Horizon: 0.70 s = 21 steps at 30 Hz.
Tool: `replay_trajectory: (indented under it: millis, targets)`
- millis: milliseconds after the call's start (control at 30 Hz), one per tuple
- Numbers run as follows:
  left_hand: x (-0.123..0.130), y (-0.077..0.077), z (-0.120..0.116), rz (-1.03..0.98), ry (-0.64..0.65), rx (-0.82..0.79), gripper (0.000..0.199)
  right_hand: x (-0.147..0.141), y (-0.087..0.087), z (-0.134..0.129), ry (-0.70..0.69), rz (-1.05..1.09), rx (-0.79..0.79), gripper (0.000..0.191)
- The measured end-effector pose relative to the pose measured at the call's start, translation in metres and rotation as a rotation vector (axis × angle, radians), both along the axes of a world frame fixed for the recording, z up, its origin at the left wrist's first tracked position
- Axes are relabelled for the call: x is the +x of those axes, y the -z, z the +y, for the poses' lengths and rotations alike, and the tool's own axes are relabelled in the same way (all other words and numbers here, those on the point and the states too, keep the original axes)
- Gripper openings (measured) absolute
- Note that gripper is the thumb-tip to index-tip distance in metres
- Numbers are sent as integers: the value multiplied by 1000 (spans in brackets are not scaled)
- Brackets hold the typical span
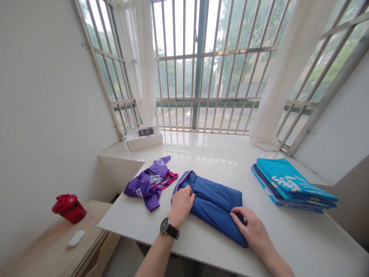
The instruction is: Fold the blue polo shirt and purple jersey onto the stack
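A blue folded garment (213, 204) lies in the middle of the white table top (138, 219), its long fold running across it. My left hand (181, 206), with a black-strapped wristwatch (165, 227) above it, sits on the garment's near left part, fingers curled over a fold. My right hand (248, 227) holds the garment's right side, fingers at the fold's edge. To the left, apart from both hands, lies a crumpled purple and pink garment (150, 182). A stack of folded teal garments (291, 184) sits to the right.
A white box (144, 139) with a blurred label stands at the far end of the table, before barred windows (201, 77) and white curtains (288, 77). Lower left, a red shaker bottle (69, 208) and white computer mouse (76, 238) rest on a wooden cabinet (54, 240).
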<state>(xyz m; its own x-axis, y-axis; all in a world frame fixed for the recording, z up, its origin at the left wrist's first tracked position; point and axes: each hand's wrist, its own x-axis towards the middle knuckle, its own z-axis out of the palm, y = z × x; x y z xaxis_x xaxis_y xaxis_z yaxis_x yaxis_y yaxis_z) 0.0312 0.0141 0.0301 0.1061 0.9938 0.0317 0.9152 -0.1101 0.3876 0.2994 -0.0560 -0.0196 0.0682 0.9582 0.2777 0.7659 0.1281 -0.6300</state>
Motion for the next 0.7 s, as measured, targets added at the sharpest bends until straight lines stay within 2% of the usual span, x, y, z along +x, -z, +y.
replay_trajectory:
  millis: [100,200,300,433,500,600,700]
  targets:
    - [8,-19,3,124,34,67,14,-10,-9,-3,-1,-114,-80,26]
    - [22,-28,-13,138,88,225,17,-24,-18,-6,-24,-237,-163,24]
    - [39,-18,-46,56,154,220,21,-36,-23,-7,-53,-294,-184,21]
    - [54,4,-80,-5,196,149,40,-36,-29,-2,-160,-284,-199,23]
    - [56,11,-86,-17,198,150,45,-28,-30,5,-132,-257,-102,26]
    - [53,15,-87,-28,222,162,52,-14,-23,15,0,-235,51,26]
    - [47,17,-84,-34,239,178,56,-10,-13,15,7,-233,59,24]
